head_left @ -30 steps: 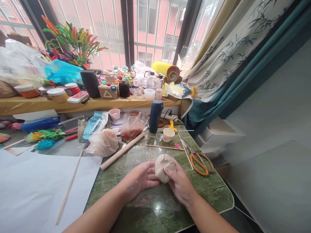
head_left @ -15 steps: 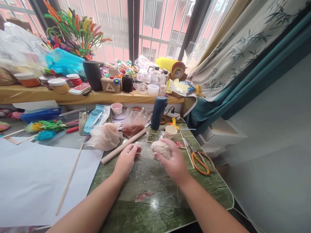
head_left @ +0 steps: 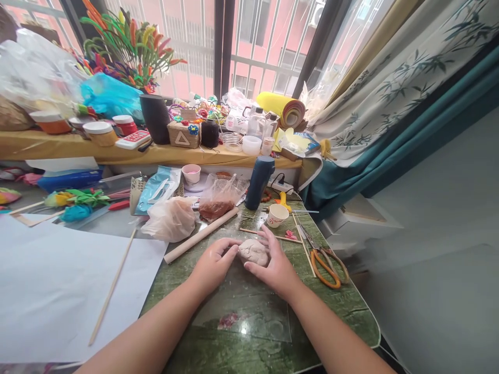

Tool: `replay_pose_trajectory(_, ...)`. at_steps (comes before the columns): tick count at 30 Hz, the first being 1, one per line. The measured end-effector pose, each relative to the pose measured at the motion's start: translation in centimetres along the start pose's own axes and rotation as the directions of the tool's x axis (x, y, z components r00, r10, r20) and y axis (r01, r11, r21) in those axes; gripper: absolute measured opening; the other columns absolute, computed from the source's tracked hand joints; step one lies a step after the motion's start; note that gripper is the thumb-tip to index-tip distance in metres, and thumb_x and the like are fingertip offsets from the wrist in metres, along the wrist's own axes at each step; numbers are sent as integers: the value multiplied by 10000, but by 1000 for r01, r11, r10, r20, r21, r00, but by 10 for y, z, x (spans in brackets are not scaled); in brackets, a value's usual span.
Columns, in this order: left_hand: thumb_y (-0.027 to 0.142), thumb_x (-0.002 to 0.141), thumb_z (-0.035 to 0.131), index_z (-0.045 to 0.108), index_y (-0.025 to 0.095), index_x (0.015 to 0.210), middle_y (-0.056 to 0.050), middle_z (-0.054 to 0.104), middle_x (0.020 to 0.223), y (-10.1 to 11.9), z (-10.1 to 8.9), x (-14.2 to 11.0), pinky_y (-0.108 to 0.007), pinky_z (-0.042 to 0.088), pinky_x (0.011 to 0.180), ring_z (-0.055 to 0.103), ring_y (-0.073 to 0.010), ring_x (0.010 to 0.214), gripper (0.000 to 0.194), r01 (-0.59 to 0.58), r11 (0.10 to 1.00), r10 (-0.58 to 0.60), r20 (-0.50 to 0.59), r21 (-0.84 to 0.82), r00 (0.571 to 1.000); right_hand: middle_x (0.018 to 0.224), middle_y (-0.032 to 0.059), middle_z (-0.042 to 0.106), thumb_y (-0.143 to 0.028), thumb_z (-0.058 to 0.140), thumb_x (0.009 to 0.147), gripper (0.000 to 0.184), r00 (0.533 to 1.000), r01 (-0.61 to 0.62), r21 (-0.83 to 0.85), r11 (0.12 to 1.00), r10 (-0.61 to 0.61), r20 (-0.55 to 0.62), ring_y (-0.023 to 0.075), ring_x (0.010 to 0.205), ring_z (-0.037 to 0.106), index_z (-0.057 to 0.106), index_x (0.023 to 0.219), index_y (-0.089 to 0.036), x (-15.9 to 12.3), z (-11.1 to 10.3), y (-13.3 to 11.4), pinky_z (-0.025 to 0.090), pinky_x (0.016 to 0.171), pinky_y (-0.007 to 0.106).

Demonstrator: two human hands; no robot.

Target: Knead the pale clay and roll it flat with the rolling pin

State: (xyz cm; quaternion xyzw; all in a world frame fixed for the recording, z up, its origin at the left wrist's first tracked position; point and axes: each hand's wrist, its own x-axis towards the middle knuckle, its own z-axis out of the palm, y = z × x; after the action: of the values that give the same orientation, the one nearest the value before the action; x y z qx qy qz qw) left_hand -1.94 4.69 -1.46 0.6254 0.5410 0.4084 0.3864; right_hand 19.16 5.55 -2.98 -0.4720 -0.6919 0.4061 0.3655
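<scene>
The pale clay lump [head_left: 253, 252] has come down from the raised right hand [head_left: 278, 270] and now sits near the centre of the frame, between the two hands. It seems to rest on the upper part of the clear sheet [head_left: 253, 304], so the sheet rather than the grip probably bears its weight.

The right hand has loosened around it: the thumb lies along the lump's near edge, while the fingers spread beyond its right side without clenching. The left hand [head_left: 210, 267], apart from the lump a moment ago, has moved in to its left edge, with thumb and forefinger parted and loosely bent. It has no firm hold; whether its fingertips touch the clay, I cannot tell. The lump looks rounded, with an uneven, creased top.

The green tabletop [head_left: 331, 324] lies beneath. A smooth rod [head_left: 202, 235] slants up and left of the hands, near a bag of reddish-brown material [head_left: 217, 204]. Beyond the right hand stands a paper cup [head_left: 278, 215]; orange-handled scissors [head_left: 318, 249] lie to the right.
</scene>
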Motion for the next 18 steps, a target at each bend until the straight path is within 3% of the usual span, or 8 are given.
replay_pose_trajectory(3, 389, 933, 585, 773, 252, 1048, -55, 776, 1135, 2, -1, 0, -430, 468, 1050, 672, -299, 1115, 259, 14, 1000, -14, 4, -3, 1000, 1496, 117, 525, -342, 887, 687, 1027, 998, -31, -119, 992, 25, -55, 357, 1396, 468, 361, 1568, -310, -9, 3, 8, 320, 1190, 568)
replay_pose_trajectory(6, 406, 934, 583, 782, 251, 1023, -51, 785, 1115, 4, -1, 0, -417, 481, 1024, 681, -300, 1091, 267, 29, 1000, -29, 3, 0, 1000, 1447, 113, 584, -328, 873, 706, 885, 997, -40, -139, 989, 30, -76, 366, 1367, 500, 477, 1496, -294, -14, 4, 11, 325, 1185, 576)
replay_pose_trajectory(10, 436, 943, 570, 783, 242, 953, -48, 797, 1032, 4, -1, -2, -392, 510, 942, 701, -296, 1012, 288, 36, 999, -36, 18, 14, 999, 1409, 93, 620, -341, 860, 741, 739, 998, -33, 74, 997, 37, -44, 329, 1323, 558, 542, 1405, -282, -15, -1, 8, 381, 1162, 532)
replay_pose_trajectory(14, 443, 937, 591, 808, 263, 997, -51, 805, 1054, 5, -2, -4, -373, 504, 947, 706, -294, 1012, 288, -28, 999, 25, 109, 32, 994, 1421, 89, 611, -429, 774, 844, 671, 992, -48, 440, 897, 93, -82, 277, 1298, 594, 480, 1427, -273, -14, -3, 4, 443, 1125, 452)
replay_pose_trajectory(18, 430, 942, 593, 826, 282, 928, -56, 807, 951, 10, -2, -7, -353, 499, 906, 700, -280, 944, 277, -188, 981, 167, 290, 46, 943, 1306, 84, 663, -483, 833, 765, 725, 984, -60, 417, 907, 124, -128, 283, 1191, 640, 517, 1373, -248, -10, 0, 3, 479, 1067, 424)
